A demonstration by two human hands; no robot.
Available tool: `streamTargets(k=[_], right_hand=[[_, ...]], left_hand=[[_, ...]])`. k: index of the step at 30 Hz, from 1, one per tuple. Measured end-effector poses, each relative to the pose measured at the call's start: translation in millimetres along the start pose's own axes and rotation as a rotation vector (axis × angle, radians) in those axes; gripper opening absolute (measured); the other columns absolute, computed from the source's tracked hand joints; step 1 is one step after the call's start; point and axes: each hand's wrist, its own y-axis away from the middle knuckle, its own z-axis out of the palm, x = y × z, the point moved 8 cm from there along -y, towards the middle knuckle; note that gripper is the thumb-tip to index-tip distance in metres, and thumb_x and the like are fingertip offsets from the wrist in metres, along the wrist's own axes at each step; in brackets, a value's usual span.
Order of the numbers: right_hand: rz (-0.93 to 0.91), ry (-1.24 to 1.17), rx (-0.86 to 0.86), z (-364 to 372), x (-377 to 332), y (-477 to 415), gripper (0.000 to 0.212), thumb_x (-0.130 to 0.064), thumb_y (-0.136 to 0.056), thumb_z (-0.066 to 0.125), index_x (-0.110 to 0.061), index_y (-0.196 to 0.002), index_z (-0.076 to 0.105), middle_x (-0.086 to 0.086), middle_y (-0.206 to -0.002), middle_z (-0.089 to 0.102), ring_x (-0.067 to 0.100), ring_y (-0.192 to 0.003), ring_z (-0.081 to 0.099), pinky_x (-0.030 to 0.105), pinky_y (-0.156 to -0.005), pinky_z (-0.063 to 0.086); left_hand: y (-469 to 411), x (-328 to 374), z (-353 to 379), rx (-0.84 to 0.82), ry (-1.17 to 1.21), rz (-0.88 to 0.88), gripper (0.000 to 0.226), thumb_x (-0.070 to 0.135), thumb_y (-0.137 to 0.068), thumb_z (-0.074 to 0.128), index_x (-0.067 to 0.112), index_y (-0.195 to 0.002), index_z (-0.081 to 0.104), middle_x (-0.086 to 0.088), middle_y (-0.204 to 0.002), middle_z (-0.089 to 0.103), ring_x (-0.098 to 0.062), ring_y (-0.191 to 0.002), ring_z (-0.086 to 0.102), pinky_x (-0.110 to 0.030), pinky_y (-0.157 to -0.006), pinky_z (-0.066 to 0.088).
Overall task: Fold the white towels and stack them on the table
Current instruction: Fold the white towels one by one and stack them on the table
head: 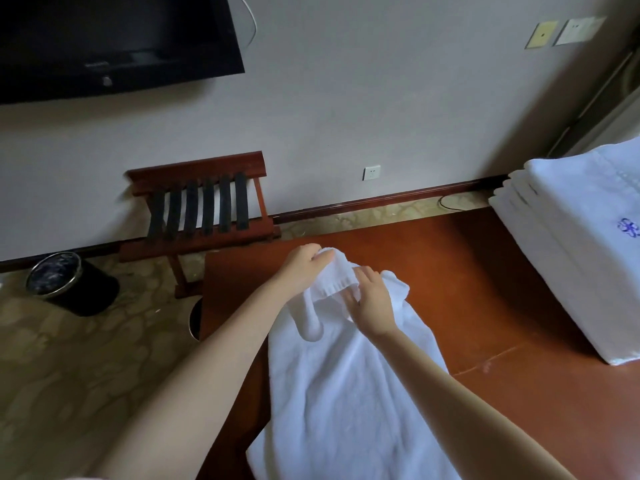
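Okay, we judge the step is finding the hem corners. We get them apart and taut, then lay it square on the table before folding. The towel drapes over the near left corner, well apart from the folded stack at right. Its bunched far end is clamped in our left hand. Our right hand, just beside it, pinches the hem.

Towel cut off at bottom edge; towel stack at right edge
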Motion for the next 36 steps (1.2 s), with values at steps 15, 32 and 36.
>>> streamTargets(k=[15, 32, 36], right_hand=[[0.103, 0.031, -0.386, -40, -39, -56, 0.01, -0.013, -0.083, 0.054, -0.019, -0.081, 0.062, -0.01, -0.075, 0.059, 0.006, -0.066, 0.051, 0.016, -0.052, 0.035], [0.125, 0.5, -0.398, -99, -11, -24, 0.02, -0.015, -0.075, 0.071, -0.022, -0.065, 0.056, -0.006, -0.066, 0.052, 0.012, -0.059, 0.045, 0.023, -0.047, 0.031], [0.251, 0.721, -0.376, -102, 13, -12, 0.021, -0.016, -0.077, 0.064, -0.018, -0.065, 0.047, -0.002, -0.068, 0.051, 0.019, -0.062, 0.051, 0.021, -0.046, 0.032]], left_hand=[[48, 11, 45, 0.02, 0.064, 0.243, 0.046, 0.024, -0.08, 0.074, 0.016, -0.119, 0.053, 0.007, -0.112, 0.058, -0.007, -0.1, 0.056, -0.016, -0.082, 0.045], [62, -16, -91, 0.513, -0.545, -0.075, 0.008, 0.018, -0.091, 0.057, 0.023, -0.088, 0.064, -0.004, -0.095, 0.061, -0.018, -0.082, 0.055, -0.028, -0.063, 0.047], [72, 6, -124, 0.578, -0.769, -0.039, 0.019, 0.014, -0.092, 0.05, 0.016, -0.089, 0.069, -0.005, -0.085, 0.064, -0.022, -0.095, 0.056, -0.029, -0.062, 0.04]])
